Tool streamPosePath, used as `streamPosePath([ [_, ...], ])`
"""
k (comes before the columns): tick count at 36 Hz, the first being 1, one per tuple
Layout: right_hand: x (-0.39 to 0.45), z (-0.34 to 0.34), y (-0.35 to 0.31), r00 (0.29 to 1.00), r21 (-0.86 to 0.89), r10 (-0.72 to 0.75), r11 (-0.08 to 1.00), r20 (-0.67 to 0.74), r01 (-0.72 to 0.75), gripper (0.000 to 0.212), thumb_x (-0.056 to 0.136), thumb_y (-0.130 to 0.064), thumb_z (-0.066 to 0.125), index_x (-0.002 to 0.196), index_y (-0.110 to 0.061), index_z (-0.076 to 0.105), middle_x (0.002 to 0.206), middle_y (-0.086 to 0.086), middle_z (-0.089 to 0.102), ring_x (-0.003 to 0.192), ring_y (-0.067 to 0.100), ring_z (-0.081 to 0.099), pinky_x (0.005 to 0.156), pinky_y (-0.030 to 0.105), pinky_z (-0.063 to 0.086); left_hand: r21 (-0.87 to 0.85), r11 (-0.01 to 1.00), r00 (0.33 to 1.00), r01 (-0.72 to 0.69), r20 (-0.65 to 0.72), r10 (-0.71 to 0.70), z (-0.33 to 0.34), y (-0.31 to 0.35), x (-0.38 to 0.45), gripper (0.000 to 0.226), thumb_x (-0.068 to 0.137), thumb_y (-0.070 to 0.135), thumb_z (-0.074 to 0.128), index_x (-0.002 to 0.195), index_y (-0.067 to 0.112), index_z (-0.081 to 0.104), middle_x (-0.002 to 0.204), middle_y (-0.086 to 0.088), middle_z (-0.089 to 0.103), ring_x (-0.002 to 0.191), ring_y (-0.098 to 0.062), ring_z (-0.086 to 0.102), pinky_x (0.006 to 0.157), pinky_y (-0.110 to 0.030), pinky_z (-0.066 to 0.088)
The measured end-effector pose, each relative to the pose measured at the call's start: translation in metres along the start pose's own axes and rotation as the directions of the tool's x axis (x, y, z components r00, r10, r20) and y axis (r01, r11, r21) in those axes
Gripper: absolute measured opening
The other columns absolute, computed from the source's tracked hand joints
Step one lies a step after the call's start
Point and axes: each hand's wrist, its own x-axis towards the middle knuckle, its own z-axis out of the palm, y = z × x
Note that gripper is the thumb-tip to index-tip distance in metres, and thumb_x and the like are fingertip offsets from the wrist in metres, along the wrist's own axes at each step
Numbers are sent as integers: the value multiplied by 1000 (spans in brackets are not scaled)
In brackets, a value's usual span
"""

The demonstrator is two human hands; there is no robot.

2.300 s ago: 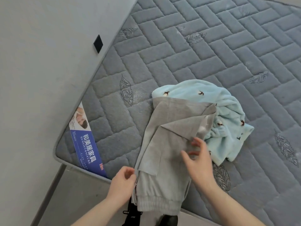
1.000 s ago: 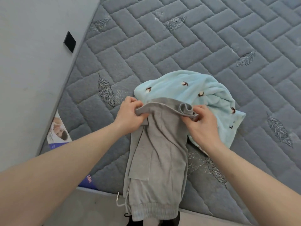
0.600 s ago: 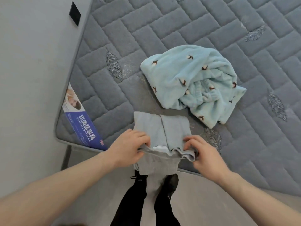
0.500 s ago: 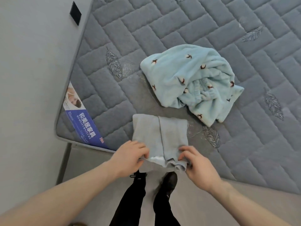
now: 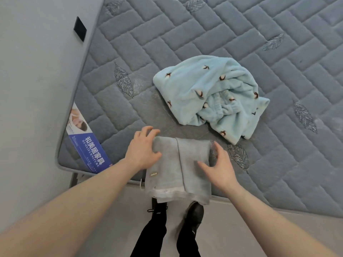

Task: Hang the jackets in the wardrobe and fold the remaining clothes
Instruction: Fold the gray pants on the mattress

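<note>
Your folded grey trousers [image 5: 179, 169] lie at the near edge of the mattress [image 5: 241, 43], their lower end hanging a little over the edge above your black shoes [image 5: 193, 213]. Your left hand [image 5: 142, 150] lies open with spread fingers on the bundle's left side, and your right hand [image 5: 219, 166] is open too, its palm at the right side, gripping nothing. The crumpled pale blue fleece garment [image 5: 207, 95] lies just beyond the trousers, apart from them.

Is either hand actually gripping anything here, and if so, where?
Nothing is gripped. The left hand lies flat on the left edge of the folded grey trousers; the right hand is open at their right edge. The blue fleece garment lies untouched.
</note>
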Motion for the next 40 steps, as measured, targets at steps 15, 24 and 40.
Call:
streamPosePath([
  [15,30,12,19,938,399,258,855,230,-333,50,77,-3,79,118,-28,63,113,5,71,98,19,70,87,37,58,-356,923,981,146,171,-89,10,-5,22,23,77,10,71,82,32,74,101,8,62,93,-7,61,73,-24,52],
  [24,26,3,33,972,499,210,835,101,-232,25,79,-15,82,95,-31,71,102,5,74,96,19,70,86,36,57,-626,723,956,292,211,-203,13,-10,16,19,80,11,80,93,24,73,92,5,74,88,-13,67,74,-24,52],
  [40,14,20,46,899,559,315,705,303,-436,66,62,-31,80,125,-23,61,109,0,73,94,19,73,71,33,57,-786,296,829,543,443,-342,64,-2,-11,70,58,25,89,122,26,61,113,-3,75,98,-25,74,85,-43,61],
])
